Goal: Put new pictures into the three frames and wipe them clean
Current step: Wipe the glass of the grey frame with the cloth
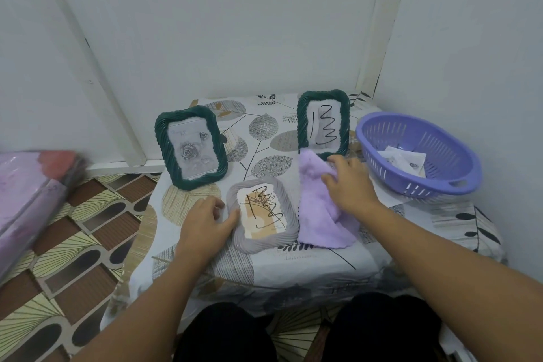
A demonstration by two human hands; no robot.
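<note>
Frames, three, rope-twist moulded rims, on leaf-print bench [205, 261]. Left: green frame [191, 147] upright, grey rose print. Left hand [205, 219], fingers relaxed, touches the rim of the flat grey frame [262, 214], scribbled glass. Fluffy lilac cloth [321, 214] just beside it, pinched by right hand [348, 182]. Second green frame [323, 123] upright behind, scribbled. Far right: slotted purple basket [417, 153] holding paper prints [404, 160].
</note>
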